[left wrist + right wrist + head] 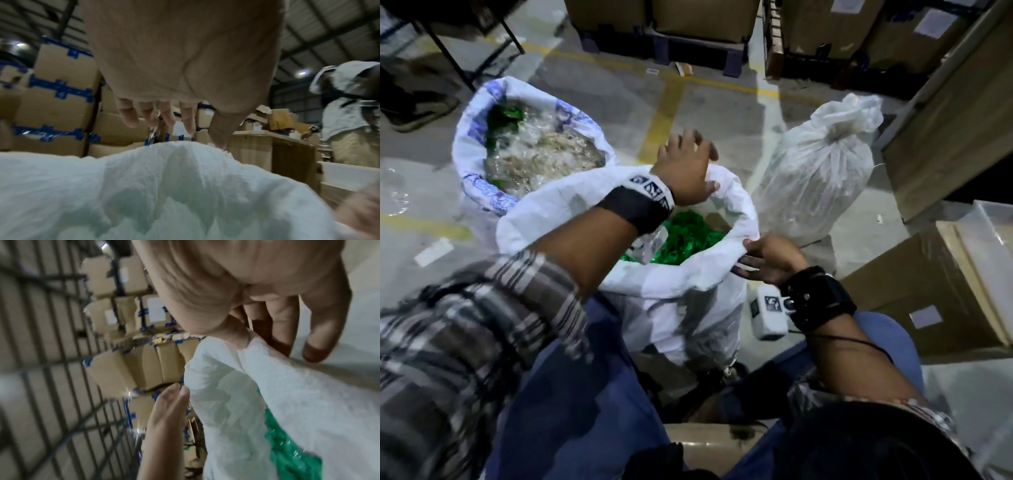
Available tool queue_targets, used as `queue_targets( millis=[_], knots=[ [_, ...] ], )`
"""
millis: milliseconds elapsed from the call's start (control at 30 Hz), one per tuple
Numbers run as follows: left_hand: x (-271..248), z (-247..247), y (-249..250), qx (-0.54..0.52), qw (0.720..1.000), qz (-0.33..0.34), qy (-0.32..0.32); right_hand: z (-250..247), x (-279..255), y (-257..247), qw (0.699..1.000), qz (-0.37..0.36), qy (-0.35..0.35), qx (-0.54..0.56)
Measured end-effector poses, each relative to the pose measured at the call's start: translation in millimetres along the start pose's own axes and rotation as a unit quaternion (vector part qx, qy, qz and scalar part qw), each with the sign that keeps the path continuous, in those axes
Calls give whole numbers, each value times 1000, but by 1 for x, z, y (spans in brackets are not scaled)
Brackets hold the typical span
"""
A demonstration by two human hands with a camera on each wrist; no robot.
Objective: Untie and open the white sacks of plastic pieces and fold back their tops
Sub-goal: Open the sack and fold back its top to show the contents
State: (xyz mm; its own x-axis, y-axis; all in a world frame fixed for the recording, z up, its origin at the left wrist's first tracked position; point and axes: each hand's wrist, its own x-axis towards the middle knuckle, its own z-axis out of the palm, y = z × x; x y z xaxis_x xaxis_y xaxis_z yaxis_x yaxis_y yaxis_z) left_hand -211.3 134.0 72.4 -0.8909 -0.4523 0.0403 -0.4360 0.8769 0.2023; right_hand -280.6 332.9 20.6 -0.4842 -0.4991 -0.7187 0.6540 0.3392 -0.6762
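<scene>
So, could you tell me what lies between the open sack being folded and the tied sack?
In the head view, only bare concrete floor separates the open sack from the tied sack.

Dim overhead light (wrist views blurred).

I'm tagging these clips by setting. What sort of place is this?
Most likely a warehouse or sorting area. Taped cardboard boxes are stacked high, more boxes sit on a pallet, and yellow lines mark the concrete floor. A roof of bare metal beams shows overhead.
</scene>
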Motion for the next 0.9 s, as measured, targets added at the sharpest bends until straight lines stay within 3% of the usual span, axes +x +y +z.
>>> queue_targets(
  millis=[67,167,200,333,500,600,633,667,700,767,800,867,900],
  knots=[
    [-23,4,2,-15,999,39,-25,-7,8,-6,996,35,8,76],
    [-56,23,1,-19,977,38,-209,-18,18,-8,991,42,41,121],
    [-66,32,1,1,972,32,-234,-22,20,-7,991,36,45,120],
    [-85,54,4,53,982,48,-176,-32,26,-1,995,-25,58,78],
    [-87,46,13,110,981,98,-125,-22,18,-8,989,-103,43,92],
    [-89,50,15,129,983,99,-85,-22,18,-8,977,-121,166,53],
    [-90,51,16,129,985,93,-73,-25,16,-5,957,-151,243,-40],
    [-90,52,17,133,985,88,-62,-26,9,-3,913,-204,304,-181],
    [-91,50,18,133,986,87,-49,-24,3,1,848,-270,327,-317],
    [-93,51,24,116,989,88,-25,-17,-10,9,713,-393,263,-517],
    [-93,52,28,108,990,93,-10,-12,-11,12,665,-411,195,-592],
    [-95,53,33,91,991,100,22,-2,-8,19,586,-364,91,-718],
    [-96,53,33,85,990,106,31,2,-7,21,556,-345,82,-752]
  ],
)
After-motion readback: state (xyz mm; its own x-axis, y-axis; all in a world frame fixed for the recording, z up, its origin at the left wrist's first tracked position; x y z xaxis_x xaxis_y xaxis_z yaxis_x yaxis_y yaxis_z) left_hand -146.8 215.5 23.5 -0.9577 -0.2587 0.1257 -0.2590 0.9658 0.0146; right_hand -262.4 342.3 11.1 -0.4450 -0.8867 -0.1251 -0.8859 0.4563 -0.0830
